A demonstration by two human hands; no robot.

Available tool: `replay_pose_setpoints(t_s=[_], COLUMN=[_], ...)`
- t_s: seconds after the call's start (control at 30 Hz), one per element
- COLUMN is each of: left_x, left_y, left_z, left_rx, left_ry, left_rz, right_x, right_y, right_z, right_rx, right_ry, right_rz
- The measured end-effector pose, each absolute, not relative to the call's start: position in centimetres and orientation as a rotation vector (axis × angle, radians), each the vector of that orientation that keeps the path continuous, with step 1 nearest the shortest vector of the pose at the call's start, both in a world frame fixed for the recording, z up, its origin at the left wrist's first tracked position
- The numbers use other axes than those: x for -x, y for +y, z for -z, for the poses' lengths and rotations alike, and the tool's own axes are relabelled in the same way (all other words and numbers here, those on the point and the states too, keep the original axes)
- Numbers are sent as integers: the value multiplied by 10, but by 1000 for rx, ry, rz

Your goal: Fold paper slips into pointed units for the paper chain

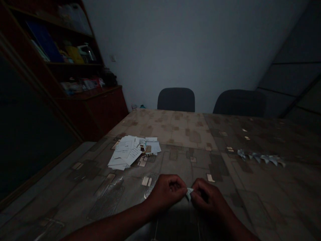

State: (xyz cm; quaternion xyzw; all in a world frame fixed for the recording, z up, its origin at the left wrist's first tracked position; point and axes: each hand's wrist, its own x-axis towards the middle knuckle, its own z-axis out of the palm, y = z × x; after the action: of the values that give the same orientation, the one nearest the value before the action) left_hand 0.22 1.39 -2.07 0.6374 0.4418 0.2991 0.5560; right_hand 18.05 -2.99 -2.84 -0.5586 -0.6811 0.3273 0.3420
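Note:
Between my two hands is a small folded piece of paper (189,193), pale and partly hidden by the fingertips. My left hand (168,190) pinches its left side with thumb and forefinger. From the other side my right hand (206,194) grips it, fingers curled in. Both hands are just above the near part of the patterned table (173,167). Beyond them to the left lies a loose pile of printed paper pieces (126,150). A row of several small folded paper shapes (262,158) sits on the right of the table.
Two dark chairs (176,99) (239,102) stand at the table's far edge, before a plain wall (185,43). On the left is a wooden shelf cabinet (100,107) holding assorted items. The room is dim.

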Motion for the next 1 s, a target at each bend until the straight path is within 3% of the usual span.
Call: replay_pose_setpoints(t_s=[0.5, 1.0], left_x=[1, -4], left_y=[19, 10], left_z=[24, 25], left_rx=[-1366, -1434], left_ry=[831, 1035], left_rz=[-693, -819], right_x=[-183, -182], right_y=[-27, -30], right_z=[30, 35], right_rx=[1384, 1489], right_ry=[-1647, -1505], right_rz=[-1087, -850])
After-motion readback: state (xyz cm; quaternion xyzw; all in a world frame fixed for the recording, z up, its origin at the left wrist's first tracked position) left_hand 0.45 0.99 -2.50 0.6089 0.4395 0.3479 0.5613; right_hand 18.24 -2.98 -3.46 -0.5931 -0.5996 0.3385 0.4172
